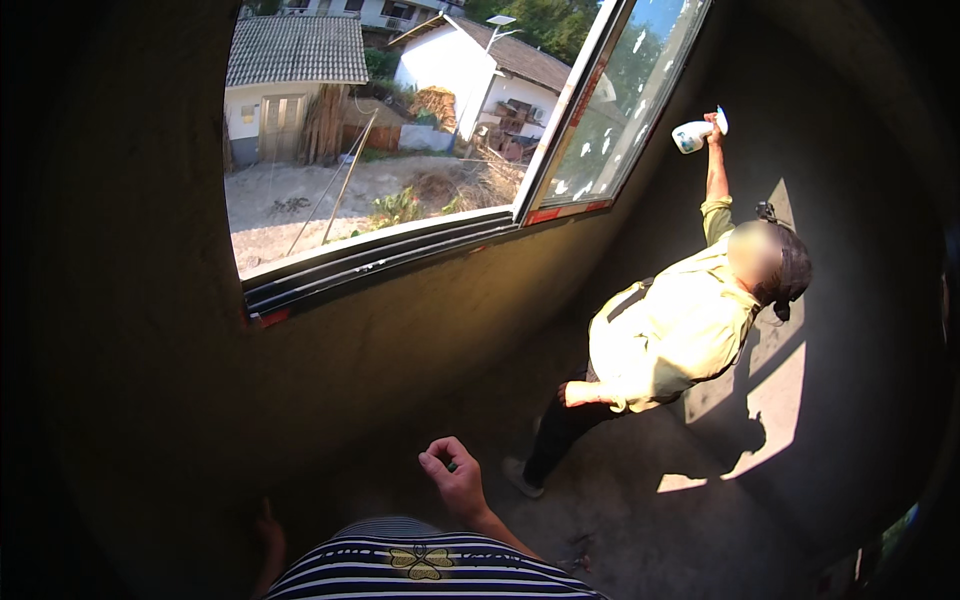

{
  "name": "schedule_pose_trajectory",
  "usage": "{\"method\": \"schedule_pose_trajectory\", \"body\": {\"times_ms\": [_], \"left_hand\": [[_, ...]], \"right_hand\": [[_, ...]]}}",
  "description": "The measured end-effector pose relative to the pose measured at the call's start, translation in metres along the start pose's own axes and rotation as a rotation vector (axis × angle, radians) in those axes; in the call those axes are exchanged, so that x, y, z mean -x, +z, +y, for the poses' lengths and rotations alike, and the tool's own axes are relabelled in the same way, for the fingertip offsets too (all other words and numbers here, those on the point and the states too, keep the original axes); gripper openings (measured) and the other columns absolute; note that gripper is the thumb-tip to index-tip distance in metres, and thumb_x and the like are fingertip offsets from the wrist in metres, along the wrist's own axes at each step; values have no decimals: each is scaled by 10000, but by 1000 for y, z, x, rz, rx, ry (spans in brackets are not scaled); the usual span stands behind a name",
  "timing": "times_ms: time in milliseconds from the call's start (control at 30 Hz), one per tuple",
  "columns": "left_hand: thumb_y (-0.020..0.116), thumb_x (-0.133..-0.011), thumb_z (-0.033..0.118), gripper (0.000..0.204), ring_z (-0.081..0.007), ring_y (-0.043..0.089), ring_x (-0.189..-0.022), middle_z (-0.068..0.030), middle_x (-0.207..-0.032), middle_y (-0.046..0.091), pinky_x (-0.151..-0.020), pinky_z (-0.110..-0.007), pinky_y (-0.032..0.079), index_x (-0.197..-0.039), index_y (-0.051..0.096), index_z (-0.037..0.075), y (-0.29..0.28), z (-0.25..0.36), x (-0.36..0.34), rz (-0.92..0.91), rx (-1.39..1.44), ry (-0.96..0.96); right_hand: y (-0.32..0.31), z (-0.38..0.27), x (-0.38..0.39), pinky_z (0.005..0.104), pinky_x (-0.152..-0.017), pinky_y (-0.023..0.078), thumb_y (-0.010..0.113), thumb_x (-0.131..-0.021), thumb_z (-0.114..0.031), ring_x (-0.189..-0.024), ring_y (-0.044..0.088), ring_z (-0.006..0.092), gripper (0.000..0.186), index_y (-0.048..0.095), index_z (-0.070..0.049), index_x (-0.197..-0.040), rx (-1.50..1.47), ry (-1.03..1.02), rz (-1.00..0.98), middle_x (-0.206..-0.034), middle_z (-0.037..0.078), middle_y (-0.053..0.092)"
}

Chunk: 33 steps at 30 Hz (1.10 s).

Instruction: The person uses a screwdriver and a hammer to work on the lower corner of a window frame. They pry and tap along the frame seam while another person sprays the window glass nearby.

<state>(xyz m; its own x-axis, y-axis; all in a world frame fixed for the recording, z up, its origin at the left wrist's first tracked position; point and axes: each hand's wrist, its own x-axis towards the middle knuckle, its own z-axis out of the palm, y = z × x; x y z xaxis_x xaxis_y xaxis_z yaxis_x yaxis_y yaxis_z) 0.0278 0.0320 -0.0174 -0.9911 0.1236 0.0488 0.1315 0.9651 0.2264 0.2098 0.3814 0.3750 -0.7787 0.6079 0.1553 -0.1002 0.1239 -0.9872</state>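
Observation:
My right hand is raised in front of my striped shirt, its fingers curled closed. A small dark green thing shows between thumb and fingers; most of it is hidden, and I cannot make out its kind. Low at my left side, in deep shadow, is my left hand. A finger of it stretches out near the wall, and I see nothing held in it. To the right, another person in a pale yellow shirt lifts a white and blue spray bottle near the window glass.
A sliding window frame is set in the bare wall, with its glass pane toward the right. Outside stand white houses with tiled roofs. Sunlight patches fall behind the other person, whose foot is on the grey floor.

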Motion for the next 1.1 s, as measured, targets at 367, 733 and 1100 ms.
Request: {"method": "schedule_pose_trajectory", "body": {"times_ms": [367,733,1100], "left_hand": [[648,-903,250,550,-220,578,-745,-121,-882,632,-690,-410,494,-1418,482,152,-88,107,-20,-179,888,-309],[556,-948,154,141,-232,513,-918,-107,-975,516,-821,-363,435,-998,519,27,-211,161,-2,189,870,19],[526,-961,113,181,-53,487,-775,-2,-953,499,-605,-180,395,-1136,499,77,-352,240,-43,241,1334,123]], "right_hand": [[-14,27,-2,192,-673,408,629,-943,-180,-737,477,36,127,605,-56,-942,-72,206,-135,-791,-44,546],[-37,30,0,265,-852,426,606,-814,-33,-977,506,128,364,555,-57,-1173,48,-115,-174,-1188,60,491],[-23,16,-16,215,-653,484,501,-1011,-147,-714,560,78,188,547,-9,-1128,-81,229,-272,-875,49,609]]}}
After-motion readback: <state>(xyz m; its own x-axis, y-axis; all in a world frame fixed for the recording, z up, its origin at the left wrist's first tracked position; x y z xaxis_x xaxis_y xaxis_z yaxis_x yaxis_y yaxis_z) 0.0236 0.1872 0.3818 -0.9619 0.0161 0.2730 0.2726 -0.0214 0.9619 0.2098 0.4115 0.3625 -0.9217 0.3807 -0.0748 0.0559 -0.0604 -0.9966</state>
